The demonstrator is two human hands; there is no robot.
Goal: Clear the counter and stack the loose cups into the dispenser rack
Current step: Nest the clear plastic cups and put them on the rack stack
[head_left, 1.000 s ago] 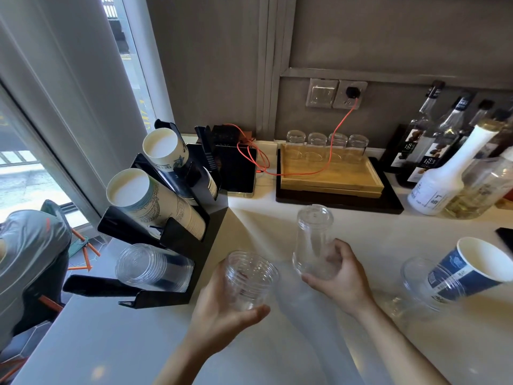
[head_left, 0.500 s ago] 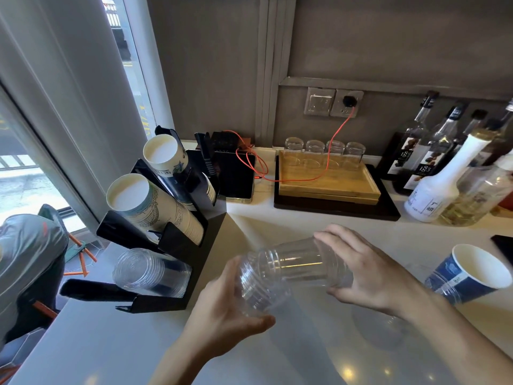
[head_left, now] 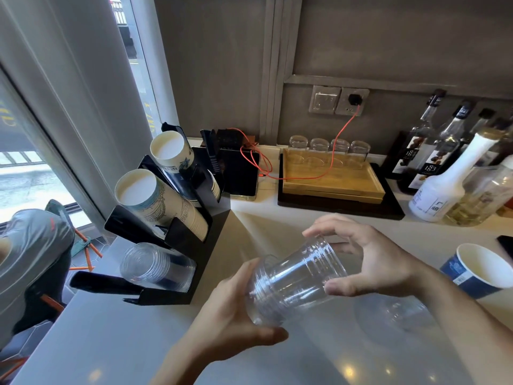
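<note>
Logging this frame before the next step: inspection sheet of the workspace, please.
Surface: pale counter, glossy, no spills seen.
Job's things: nested clear cups held on their side over the counter; dispenser rack at left with two paper-cup stacks and a clear-cup stack in the bottom slot; blue paper cup and a clear cup loose at right.
Clutter: syrup bottles, wooden tray with upturned glasses, dark tablet.
Grippers: left hand and right hand both grip the nested cups.
Cables: orange cable from wall socket to tablet.
Surroundings: window left, grey wall behind.
</note>
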